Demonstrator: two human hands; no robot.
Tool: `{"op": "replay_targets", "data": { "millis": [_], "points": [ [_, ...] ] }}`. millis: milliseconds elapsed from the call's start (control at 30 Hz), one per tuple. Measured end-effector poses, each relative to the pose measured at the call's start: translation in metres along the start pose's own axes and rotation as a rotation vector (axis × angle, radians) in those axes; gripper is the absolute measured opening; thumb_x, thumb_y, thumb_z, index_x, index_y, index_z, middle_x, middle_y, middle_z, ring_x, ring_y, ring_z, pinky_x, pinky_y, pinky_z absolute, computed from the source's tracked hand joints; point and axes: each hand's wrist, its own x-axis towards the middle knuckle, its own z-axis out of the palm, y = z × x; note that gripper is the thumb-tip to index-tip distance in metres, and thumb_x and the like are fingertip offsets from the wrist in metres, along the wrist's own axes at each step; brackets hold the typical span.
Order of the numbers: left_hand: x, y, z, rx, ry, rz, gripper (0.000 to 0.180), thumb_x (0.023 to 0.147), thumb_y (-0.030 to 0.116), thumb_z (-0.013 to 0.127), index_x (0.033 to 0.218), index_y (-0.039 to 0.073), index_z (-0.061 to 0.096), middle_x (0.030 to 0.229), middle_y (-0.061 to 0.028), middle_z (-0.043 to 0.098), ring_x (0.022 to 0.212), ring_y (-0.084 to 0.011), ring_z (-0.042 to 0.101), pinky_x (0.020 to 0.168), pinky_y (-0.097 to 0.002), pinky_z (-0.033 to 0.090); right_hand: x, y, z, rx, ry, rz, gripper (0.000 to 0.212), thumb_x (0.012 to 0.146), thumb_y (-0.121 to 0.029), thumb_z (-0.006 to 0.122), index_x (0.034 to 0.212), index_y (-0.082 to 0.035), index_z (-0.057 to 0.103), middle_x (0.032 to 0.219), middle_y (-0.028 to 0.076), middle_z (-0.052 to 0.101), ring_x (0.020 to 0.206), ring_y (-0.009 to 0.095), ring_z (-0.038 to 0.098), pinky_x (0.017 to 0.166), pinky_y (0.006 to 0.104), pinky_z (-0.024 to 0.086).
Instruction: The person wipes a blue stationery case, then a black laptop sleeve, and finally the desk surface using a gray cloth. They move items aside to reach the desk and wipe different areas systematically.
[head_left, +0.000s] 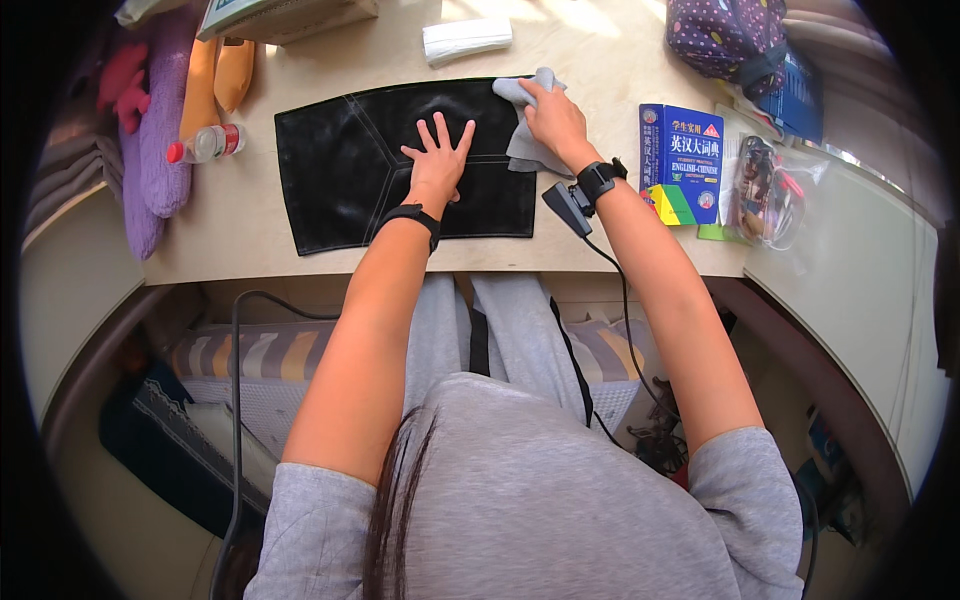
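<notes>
A black leather-like sheet [325, 165] with stitched seams lies flat on the pale wooden desk. My left hand [436, 168] presses on its middle, palm down with the fingers spread wide. At the sheet's far right corner, my right hand [558, 122] holds a grey cloth [533, 148] against the surface. Part of the cloth hangs past the right edge of the sheet. Its folds stick out around my fingertips, and my palm hides some of it.
Beyond the sheet lies a white tissue pack [467, 41]. A plastic bottle [208, 144] with a red cap rests at left beside a purple plush [165, 100]. To the right are a blue dictionary [683, 165], a clear bag [770, 195] and a dotted pouch [725, 38]. A cable [625, 300] trails from my right wrist.
</notes>
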Motion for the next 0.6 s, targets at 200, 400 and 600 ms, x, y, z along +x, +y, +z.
{"op": "replay_targets", "data": {
  "millis": [200, 400, 600],
  "points": [
    [0.011, 0.013, 0.006, 0.109, -0.006, -0.073, 0.135, 0.048, 0.031, 0.09, 0.148, 0.028, -0.001, 0.144, -0.0347, 0.014, 0.126, -0.0568, 0.029, 0.081, -0.0545, 0.052, -0.005, 0.031, 0.01, -0.122, -0.123, -0.188, 0.053, 0.084, -0.015, 0.054, 0.134, -0.03, 0.045, 0.108, 0.02, 0.056, 0.087, 0.036, 0.061, 0.074, 0.0425, 0.051],
    [0.012, 0.014, 0.009, 0.109, -0.014, -0.074, 0.137, 0.049, 0.032, 0.09, 0.148, 0.026, -0.004, 0.144, -0.0375, 0.011, 0.126, -0.0573, 0.028, 0.082, -0.0523, 0.052, -0.12, 0.05, 0.01, -0.186, -0.464, -0.292, 0.058, 0.081, -0.015, 0.059, 0.134, -0.031, 0.045, 0.106, 0.021, 0.055, 0.081, 0.036, 0.062, 0.072, 0.0428, 0.052],
    [0.012, 0.013, -0.001, 0.121, -0.074, -0.061, 0.138, 0.048, 0.034, 0.09, 0.148, 0.026, -0.005, 0.144, -0.0377, 0.012, 0.126, -0.0576, 0.029, 0.082, -0.0517, 0.053, -0.069, 0.048, -0.013, -0.054, -0.228, -0.319, 0.049, 0.083, -0.017, 0.057, 0.13, -0.029, 0.051, 0.11, 0.019, 0.056, 0.09, 0.037, 0.06, 0.079, 0.0429, 0.05]
  ]
}}
